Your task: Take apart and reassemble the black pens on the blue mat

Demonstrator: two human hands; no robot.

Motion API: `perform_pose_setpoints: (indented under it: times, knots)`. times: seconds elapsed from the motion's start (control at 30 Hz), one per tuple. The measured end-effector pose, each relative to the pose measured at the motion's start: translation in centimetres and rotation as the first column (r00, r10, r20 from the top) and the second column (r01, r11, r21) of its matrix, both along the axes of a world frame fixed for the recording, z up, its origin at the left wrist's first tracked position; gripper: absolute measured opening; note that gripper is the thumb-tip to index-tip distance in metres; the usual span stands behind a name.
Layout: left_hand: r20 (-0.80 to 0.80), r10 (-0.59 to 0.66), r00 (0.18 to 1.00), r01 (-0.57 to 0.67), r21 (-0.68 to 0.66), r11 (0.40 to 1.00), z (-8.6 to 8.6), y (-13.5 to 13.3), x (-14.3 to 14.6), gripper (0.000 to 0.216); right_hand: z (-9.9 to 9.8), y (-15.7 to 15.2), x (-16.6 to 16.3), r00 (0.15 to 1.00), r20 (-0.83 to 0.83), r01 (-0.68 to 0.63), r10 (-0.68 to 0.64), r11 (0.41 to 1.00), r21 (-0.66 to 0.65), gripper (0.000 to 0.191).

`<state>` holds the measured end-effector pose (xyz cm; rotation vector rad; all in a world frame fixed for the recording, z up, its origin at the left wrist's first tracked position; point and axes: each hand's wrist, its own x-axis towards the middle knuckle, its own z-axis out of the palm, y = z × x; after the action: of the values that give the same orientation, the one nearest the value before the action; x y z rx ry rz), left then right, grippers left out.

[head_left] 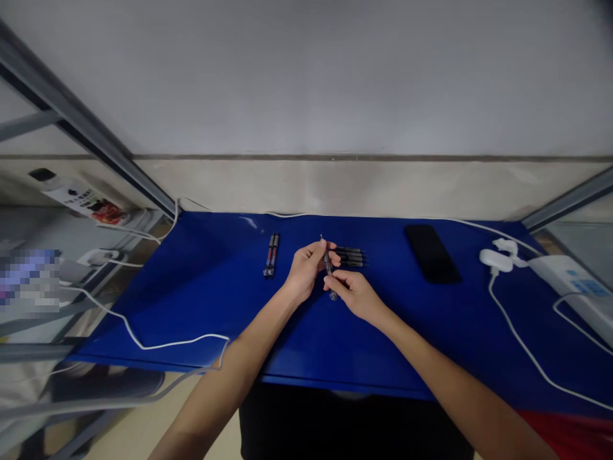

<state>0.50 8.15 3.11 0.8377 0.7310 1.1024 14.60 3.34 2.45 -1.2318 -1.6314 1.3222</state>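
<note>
Between my two hands is a dark pen (327, 260), its tip pointing away from me and its clear end toward me. My left hand (306, 267) pinches it near the tip end. Lower down, the fingers of my right hand (353, 291) close on its other end. Behind my hands, a row of several dark pens (352, 257) lies on the blue table (201, 306), partly hidden by my fingers. Two more pens (271, 255) with reddish marks rest side by side to the left of my left hand.
A black phone (432, 253) lies to the right. Beyond it are a white charger (496, 260), a power strip (572, 281) and white cables. At the left, a labelled bottle (79, 197) stands on a shelf, and a white cable (177, 344) crosses the table.
</note>
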Motion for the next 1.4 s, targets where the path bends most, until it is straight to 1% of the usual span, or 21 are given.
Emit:
perform_pose_setpoints:
  times: [0.07,0.17,0.37,0.47,0.57,0.8,0.93,1.07,1.2,1.3,1.4]
  knots:
    - [0.000,0.045,0.999,-0.045,0.017,0.999,0.0,0.0,0.0,0.034,0.1,-0.1,0.0,1.000,0.022,-0.005,0.005,1.000,0.011,0.036]
    - [0.046,0.027,0.999,-0.027,0.011,1.000,0.1,-0.1,0.1,0.031,0.1,-0.1,0.0,1.000,0.014,-0.021,0.021,1.000,0.016,0.037]
    - [0.158,-0.021,0.987,0.026,-0.029,0.999,0.0,-0.3,0.3,0.029,-0.5,-0.4,-0.4,0.988,-0.155,-0.036,0.025,0.997,-0.068,0.037]
    - [0.178,-0.037,0.983,0.048,-0.061,0.997,-0.2,-0.2,0.2,0.029,-0.5,-0.6,-0.9,0.965,-0.262,-0.048,0.011,0.990,-0.135,0.039]
    - [0.176,-0.017,0.984,0.032,-0.083,0.996,-0.2,0.0,0.1,0.030,-0.3,-0.7,-1.1,0.949,-0.314,-0.039,-0.018,0.984,-0.173,0.039]
    - [0.115,0.012,0.993,-0.006,-0.053,0.999,0.2,-0.2,0.4,0.031,-0.6,-0.5,-0.9,0.952,-0.305,-0.026,-0.029,0.984,-0.176,0.038]
    - [0.037,0.013,0.999,-0.012,-0.023,1.000,0.1,-0.2,0.3,0.037,-0.7,-0.4,-0.7,0.972,-0.234,-0.007,-0.021,0.993,-0.119,0.036]
    - [-0.016,0.097,0.995,-0.097,-0.014,0.995,-0.1,0.0,0.0,0.034,-0.3,-0.3,-0.4,0.990,-0.142,0.020,-0.026,0.999,-0.041,0.035]
    - [-0.036,0.127,0.991,-0.127,0.019,0.992,-0.1,0.2,-0.2,0.030,-0.1,-0.2,-0.3,0.994,-0.107,0.011,-0.012,1.000,-0.011,0.036]
    - [-0.041,0.126,0.991,-0.125,0.025,0.992,0.0,0.2,-0.2,0.028,-0.2,-0.2,-0.4,0.992,-0.127,-0.013,0.007,0.999,-0.041,0.037]
    - [-0.020,0.085,0.996,-0.085,0.004,0.996,0.0,0.2,-0.2,0.027,-0.2,-0.3,-0.5,0.977,-0.211,-0.041,0.017,0.993,-0.111,0.038]
